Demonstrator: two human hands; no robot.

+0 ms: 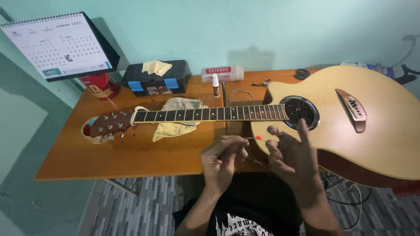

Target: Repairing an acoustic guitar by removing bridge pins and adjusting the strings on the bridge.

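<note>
Head view. Left hand (222, 155) at 6 o'clock of frame, fingers curled, pinching a thin string (250, 139) near its end. Red ball end (258, 137) showing just right of left fingertips, between both hands. Right hand (294, 158) just beside at 3 o'clock of left, index raised, other fingers loosely bent; string apparently running through them, exact grip hard to tell. Faint loop of string sagging below hands toward 6.

String likely very light, springy, thin wire; slippery and prone to kinking or whipping back. Best held by pinch close to ball end, second hand guiding slack. Sharp free end a poke risk.

Guitar (376, 131) lying flat across table (131, 157), body at 3 o'clock, neck (210, 114) pointing to 9, headstock (109, 123) at far 9. No strings seen on neck. Soundhole (300, 112) just at 12 of right hand. Yellow cloth (177, 118) under neck. Coiled string (240, 95) on table at 12 of neck. Small bottle (215, 85) and white tube (223, 74) behind. Black toolbox (154, 78) at 11, red can (99, 85) and calendar (59, 45) at 10.
</note>
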